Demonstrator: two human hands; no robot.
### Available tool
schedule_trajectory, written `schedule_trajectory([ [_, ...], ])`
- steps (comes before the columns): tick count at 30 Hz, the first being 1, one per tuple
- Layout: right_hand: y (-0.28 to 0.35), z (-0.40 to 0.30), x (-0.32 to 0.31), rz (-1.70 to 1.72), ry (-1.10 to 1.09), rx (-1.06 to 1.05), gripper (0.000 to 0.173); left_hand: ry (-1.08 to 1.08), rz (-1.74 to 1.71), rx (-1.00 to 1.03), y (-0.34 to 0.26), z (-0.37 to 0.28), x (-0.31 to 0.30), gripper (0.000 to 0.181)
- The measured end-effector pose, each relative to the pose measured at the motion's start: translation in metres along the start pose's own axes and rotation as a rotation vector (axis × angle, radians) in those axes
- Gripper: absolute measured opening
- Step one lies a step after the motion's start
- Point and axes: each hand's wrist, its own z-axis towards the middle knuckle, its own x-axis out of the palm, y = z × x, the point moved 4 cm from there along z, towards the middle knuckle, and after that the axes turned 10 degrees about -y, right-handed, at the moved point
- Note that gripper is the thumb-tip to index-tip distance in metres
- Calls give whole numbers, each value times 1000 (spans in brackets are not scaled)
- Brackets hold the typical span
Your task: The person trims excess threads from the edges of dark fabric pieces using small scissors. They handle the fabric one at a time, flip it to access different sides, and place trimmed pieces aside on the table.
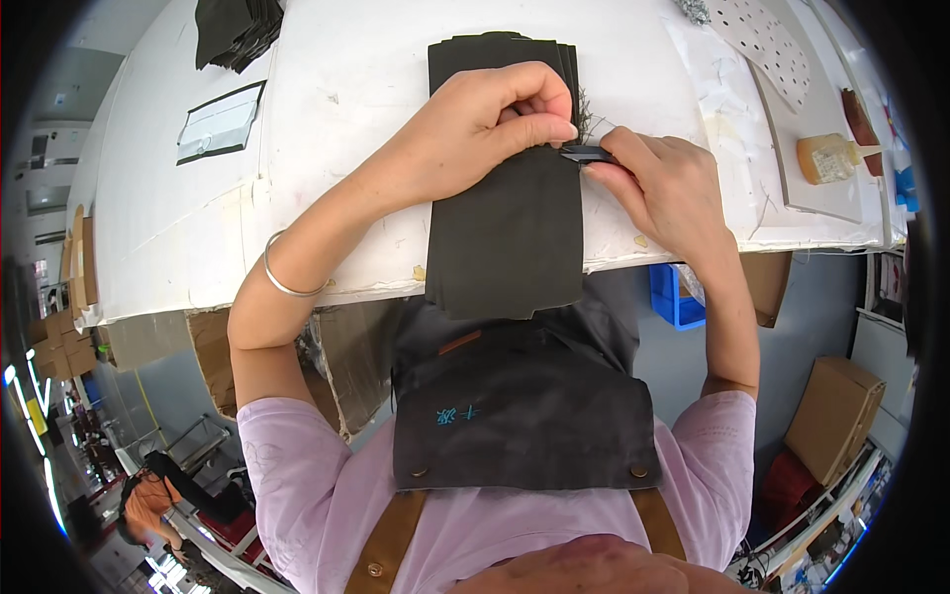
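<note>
A stack of dark fabric pieces (508, 230) lies lengthwise before me, its near end hanging over the table edge. Loose threads (584, 115) fringe its right side. Over the stack, my left hand (512, 119) has thumb and forefinger drawn together at that right edge; anything pinched there is too small to make out. My right hand (660, 178) grips small dark thread snips (590, 154), whose blades point left at the fabric edge just below the left thumb. The snips' handles are mostly hidden in the palm.
The white table (349, 89) carries another dark fabric pile (234, 33), a clear dark-edged pouch (221, 122), a grey board (809, 160) and a bottle of amber liquid (827, 158). Below are a blue crate (674, 303) and cardboard boxes (835, 419). Another person (148, 501) is at lower left.
</note>
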Motion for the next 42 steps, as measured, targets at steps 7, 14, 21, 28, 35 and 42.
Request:
schedule_trajectory([
  [7,-2,0,2,-33,-1,-26,32,-9,-70,11,3,1,3,12],
  [14,-12,-14,-12,479,-33,349,25,-172,-190,-166,3,-16,-27,11],
  [21,32,-47,-22,543,132,575,25,-251,562,-780,-20,-264,-142,35],
  [28,51,-50,-18,490,55,685,20,-511,847,-721,-14,-261,-136,15],
  [35,65,-41,-10,595,-44,589,23,-33,528,-73,-42,-36,3,37],
  [42,37,-30,-14,419,-24,605,54,23,709,82,-31,-12,20,35],
])
